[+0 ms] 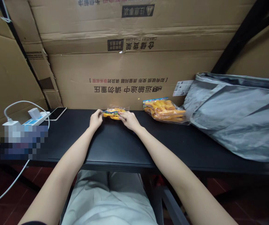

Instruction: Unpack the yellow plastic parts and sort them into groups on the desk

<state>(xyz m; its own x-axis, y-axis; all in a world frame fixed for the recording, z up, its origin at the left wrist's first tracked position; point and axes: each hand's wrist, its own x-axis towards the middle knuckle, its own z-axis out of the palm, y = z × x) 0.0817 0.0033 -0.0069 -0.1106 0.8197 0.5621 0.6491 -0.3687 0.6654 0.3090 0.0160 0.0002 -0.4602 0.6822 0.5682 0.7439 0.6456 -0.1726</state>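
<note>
Near the back edge of the black table lies a small clear plastic bag with yellow-orange items inside and a blue printed strip along it. My left hand pinches its left end, fingers closed on the plastic. At the other end my right hand grips the strip between thumb and fingers. What the items inside are, I cannot make out. To the right, a larger clear bag of orange-yellow plastic pieces, with a similar blue header, rests on the table.
A grey fabric bag fills the table's right side. On the left are a phone, a power strip with white chargers and a cable. Cardboard stands upright behind the black table.
</note>
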